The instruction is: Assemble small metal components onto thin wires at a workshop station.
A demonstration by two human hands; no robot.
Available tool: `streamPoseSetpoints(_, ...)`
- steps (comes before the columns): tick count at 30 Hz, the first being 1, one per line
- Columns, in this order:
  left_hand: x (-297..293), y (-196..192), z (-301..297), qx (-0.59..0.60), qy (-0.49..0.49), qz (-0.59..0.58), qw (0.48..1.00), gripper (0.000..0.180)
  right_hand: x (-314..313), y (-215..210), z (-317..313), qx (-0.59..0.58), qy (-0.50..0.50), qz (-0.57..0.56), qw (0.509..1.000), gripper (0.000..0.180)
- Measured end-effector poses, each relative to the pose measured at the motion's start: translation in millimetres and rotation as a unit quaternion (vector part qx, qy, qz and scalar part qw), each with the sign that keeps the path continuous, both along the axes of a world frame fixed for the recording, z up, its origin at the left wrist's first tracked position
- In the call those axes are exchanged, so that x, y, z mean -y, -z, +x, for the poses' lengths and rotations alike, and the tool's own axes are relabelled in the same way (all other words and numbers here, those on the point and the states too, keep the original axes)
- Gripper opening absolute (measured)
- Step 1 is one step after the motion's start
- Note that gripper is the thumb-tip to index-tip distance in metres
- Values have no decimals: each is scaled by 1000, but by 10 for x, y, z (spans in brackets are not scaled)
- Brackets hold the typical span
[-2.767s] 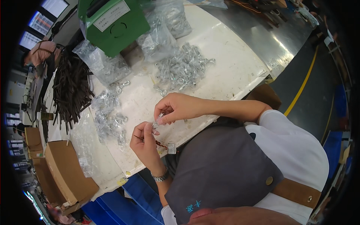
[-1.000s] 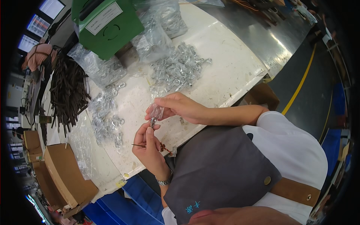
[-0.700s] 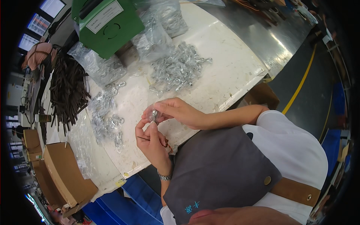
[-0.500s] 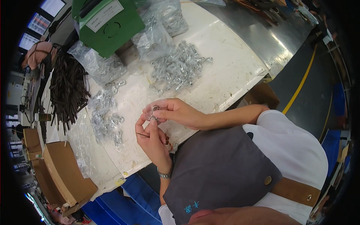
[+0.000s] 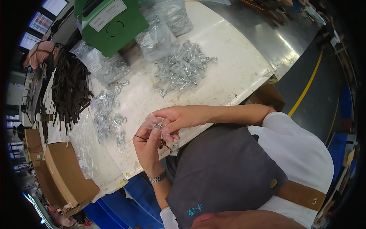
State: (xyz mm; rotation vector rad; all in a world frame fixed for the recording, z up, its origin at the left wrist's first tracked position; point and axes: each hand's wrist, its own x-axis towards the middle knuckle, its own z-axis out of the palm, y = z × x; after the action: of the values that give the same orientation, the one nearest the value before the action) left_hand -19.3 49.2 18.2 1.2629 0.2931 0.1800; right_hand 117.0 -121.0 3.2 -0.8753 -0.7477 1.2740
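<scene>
My left hand (image 5: 146, 149) and my right hand (image 5: 178, 117) meet over the table's near edge. Both are closed around a small metal clasp (image 5: 158, 126) in clear plastic, partly hidden by my fingers. A thin dark strip (image 5: 140, 137) sticks out at the left hand's fingers. Below the fingers hangs a brown patterned cord (image 5: 165, 145), and a small pale tag (image 5: 174, 149) shows near it; whether they are joined I cannot tell. Farther off lies a heap of silvery metal snap hooks (image 5: 181, 66), some in clear wrapping, with a second scattered group (image 5: 108, 116) to the left.
A green metal box (image 5: 110, 32) stands at the back of the white table (image 5: 228, 57). Filled plastic bags (image 5: 156, 40) sit beside it. Dark strips (image 5: 70, 89) hang in a bundle at the left. Cardboard boxes (image 5: 68, 173) stand front left. Another person (image 5: 40, 55) bends over at far left.
Both hands have come slightly nearer to my body. My right fingers have curled lower around the plastic-wrapped clasp, and more of the patterned cord now shows below them.
</scene>
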Motion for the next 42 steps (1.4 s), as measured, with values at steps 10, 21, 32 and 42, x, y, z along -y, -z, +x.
streamPoseSetpoints(10,393,63,49,-51,-125,160,978,10,78,-21,-46,253,58,-118,959,24)
streamPoseSetpoints(21,-189,20,-174,-79,13,128,989,45,163,-166,-49,345,124,-91,926,23)
streamPoseSetpoints(32,225,96,-164,-86,56,174,979,41,104,-8,-212,209,107,-130,963,21)
streamPoseSetpoints(42,-150,-18,-104,-67,-22,313,947,26,183,-184,190,452,231,-137,851,20)
